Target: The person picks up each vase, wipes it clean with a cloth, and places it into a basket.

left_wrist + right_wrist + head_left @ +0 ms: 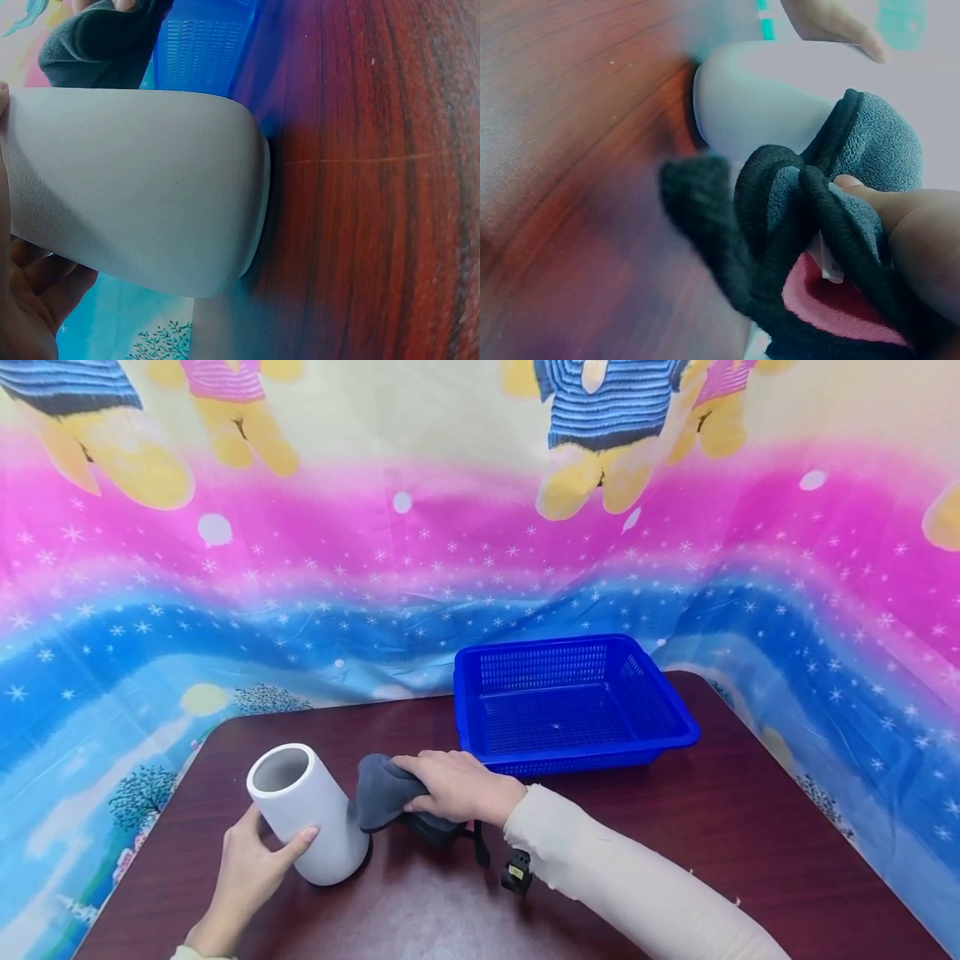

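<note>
Your left hand grips the vase on the table; your right hand pinches the cloth beside it. Only the right wrist view reveals the cloth's white tag.

Table: dark red-brown wood-grain top, glossy, far corners rounded, reaching beneath both grips.
Container: smooth white cylinder, open-topped, standing within the grip of the left hand.
Basket: blue rectangular perforated plastic, resting beyond and rightward of the right hand's grip.
Mark: thin pale line near the container's base.
</note>
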### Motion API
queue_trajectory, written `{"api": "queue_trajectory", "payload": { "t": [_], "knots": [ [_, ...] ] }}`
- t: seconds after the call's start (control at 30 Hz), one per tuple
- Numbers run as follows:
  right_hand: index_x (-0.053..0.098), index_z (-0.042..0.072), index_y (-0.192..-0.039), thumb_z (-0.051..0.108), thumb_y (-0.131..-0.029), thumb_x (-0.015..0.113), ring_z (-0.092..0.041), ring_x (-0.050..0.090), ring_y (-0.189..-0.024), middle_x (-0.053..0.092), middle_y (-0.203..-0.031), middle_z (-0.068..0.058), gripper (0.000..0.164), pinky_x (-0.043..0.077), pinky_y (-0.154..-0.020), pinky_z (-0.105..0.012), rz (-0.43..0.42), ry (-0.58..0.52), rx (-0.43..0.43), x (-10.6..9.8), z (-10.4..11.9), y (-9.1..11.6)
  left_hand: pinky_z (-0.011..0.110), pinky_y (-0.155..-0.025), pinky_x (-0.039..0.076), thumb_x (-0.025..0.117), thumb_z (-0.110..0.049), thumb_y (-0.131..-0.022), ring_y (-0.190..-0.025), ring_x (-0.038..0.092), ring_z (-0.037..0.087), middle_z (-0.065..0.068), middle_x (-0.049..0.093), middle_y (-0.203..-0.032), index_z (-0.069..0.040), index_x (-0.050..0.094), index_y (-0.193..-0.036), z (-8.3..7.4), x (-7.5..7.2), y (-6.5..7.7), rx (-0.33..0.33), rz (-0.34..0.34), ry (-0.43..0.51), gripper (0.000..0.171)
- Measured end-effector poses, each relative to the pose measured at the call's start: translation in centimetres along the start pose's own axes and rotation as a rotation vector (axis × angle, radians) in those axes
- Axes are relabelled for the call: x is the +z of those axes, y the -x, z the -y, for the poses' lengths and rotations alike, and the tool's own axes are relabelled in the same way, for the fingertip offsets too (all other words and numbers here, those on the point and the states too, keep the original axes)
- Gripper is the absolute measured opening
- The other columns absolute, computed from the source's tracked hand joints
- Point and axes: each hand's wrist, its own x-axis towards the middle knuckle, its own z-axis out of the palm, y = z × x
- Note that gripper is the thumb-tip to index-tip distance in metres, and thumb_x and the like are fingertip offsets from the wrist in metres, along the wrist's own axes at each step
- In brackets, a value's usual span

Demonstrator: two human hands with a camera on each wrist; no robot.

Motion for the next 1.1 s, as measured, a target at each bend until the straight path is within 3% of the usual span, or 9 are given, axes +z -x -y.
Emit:
{"api": "queue_trajectory", "payload": {
  "t": [0.43, 1.1],
  "knots": [
    [0.045, 0.025, -0.152, 0.038, -0.095, 0.070, -0.013, 0.063, -0.114, 0.065, -0.134, 0.002, 0.063, 0.055, -0.092, -0.033, -0.006, -0.078, -0.017, -1.5, -0.3, 0.0, 0.004, -0.068, 0.043, 0.089, -0.014, -0.070, -0.083, 0.056, -0.015, 0.022, 0.074, -0.102, 0.002, 0.064, -0.121, 0.0, 0.0, 0.0, -0.004, 0.003, -0.001, 0.058],
    [0.046, 0.028, -0.151, 0.038, -0.095, 0.070, -0.011, 0.061, -0.108, 0.066, -0.128, 0.003, 0.062, 0.054, -0.086, -0.029, -0.057, -0.076, -0.066, -3.6, 1.3, -1.0, 0.004, -0.067, 0.043, 0.089, -0.014, -0.070, -0.083, 0.055, -0.015, 0.023, 0.074, -0.104, 0.002, 0.063, -0.122, -0.1, -0.1, 0.0, -0.009, 0.007, -0.006, 0.060]
  ]
}}
